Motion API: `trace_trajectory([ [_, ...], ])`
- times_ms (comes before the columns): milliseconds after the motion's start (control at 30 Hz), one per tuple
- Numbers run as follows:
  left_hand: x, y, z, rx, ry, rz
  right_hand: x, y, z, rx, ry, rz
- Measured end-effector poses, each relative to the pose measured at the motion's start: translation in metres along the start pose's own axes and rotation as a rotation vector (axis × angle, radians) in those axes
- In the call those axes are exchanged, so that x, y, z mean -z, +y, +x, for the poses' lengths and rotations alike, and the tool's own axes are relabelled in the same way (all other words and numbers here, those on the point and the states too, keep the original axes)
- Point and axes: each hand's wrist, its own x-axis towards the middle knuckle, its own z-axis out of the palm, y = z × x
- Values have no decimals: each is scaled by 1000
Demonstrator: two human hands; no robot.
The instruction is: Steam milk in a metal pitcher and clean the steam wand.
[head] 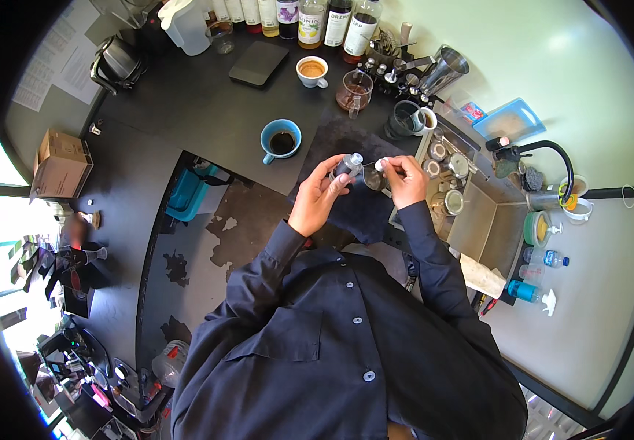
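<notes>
My left hand (316,199) holds a small clear bottle (346,166) upright, its translucent neck pointing up. The bottle's contents look dark, though the fingers partly cover it. Pinched between the fingertips of my right hand (409,182) is a small white cap (381,164), apart from the bottle. A round metal piece (373,179) shows between and below the hands; I cannot tell what it is. Beneath them a dark cloth (355,212) hangs over the counter edge. Beyond my left hand stands a blue cup (280,138) of dark liquid.
A glass server (354,91), a white coffee cup (312,71) and a flat black scale-like device (259,64) stand farther back. Syrup bottles (310,25) line the wall. At right are lidded jars (448,202), a sink (473,228) and a black faucet (561,159).
</notes>
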Motion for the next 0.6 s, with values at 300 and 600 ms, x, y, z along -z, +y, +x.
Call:
trace_trajectory([
  [300, 1, 1, 2, 2, 0, -10, 1, -1, -1, 26, -8, -2],
  [600, -1, 5, 1, 9, 6, 9, 12, -21, 1, 73, 51, -46],
])
